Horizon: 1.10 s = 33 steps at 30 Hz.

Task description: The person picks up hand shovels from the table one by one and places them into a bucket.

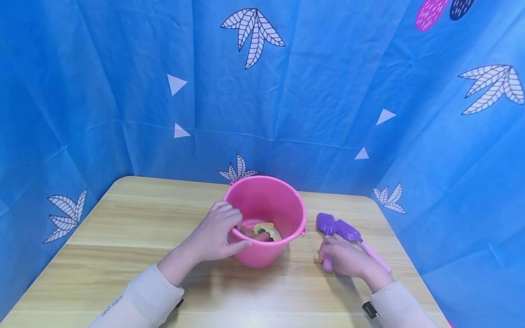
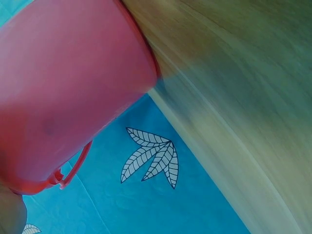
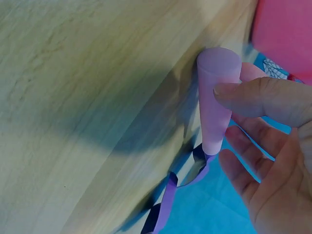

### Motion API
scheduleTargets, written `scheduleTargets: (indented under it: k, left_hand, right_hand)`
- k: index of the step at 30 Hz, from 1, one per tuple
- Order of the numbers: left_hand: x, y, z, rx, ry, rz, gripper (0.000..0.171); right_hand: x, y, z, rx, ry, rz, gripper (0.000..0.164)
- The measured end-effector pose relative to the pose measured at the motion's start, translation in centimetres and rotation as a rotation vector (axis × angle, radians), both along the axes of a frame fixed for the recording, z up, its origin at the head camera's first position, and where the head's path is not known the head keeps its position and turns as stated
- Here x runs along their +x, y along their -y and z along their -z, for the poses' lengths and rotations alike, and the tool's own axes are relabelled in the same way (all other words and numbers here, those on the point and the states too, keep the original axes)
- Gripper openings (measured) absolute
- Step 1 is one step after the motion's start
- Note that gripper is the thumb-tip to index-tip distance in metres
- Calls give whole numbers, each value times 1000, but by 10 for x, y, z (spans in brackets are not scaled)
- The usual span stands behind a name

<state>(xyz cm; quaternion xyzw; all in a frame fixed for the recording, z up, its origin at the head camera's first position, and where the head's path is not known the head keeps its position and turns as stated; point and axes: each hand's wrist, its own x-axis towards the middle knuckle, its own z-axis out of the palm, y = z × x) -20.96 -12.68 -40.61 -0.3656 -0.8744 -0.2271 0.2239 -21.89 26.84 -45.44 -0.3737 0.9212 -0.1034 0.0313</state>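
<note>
A pink bucket (image 1: pixel 262 255) stands on the table, its mouth tipped towards me. My left hand (image 1: pixel 219 232) grips the near left rim, fingers over the edge and thumb on the outside. Yellowish and brown pieces (image 1: pixel 266 230) lie inside, too partly covered to name. To the right of the bucket, my right hand (image 1: pixel 342 256) holds a purple toy shovel (image 1: pixel 326 223) by its handle. In the right wrist view, thumb and forefinger pinch that lilac handle (image 3: pixel 217 97), while the other fingers stay looser. Beside it lies a second purple tool (image 1: pixel 347 231) with a pink handle.
The wooden table (image 1: pixel 123 218) has rounded back corners. A blue cloth (image 1: pixel 246 105) with white leaf prints hangs behind and along both sides. Close to the left wrist camera, the bucket's handle (image 2: pixel 78 165) hangs at its side.
</note>
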Motion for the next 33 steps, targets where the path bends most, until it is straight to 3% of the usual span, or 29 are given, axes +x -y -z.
scheduleTargets:
  k: [6,15,24,33]
  left_hand:
    - [0,0,-1,3,5,-1,39]
    - [1,0,-1,11,12,6,37]
    - [2,0,-2,12,20,4,39]
    - [2,0,-1,9,19,10,38]
  right_hand:
    - [0,2,4,-37,-74,-78,20]
    - [0,4,13,-26,-86,-106,27]
    - [0,8,12,-14,-118,-80,26]
    - [-1,11,10,-32,-75,-59,25]
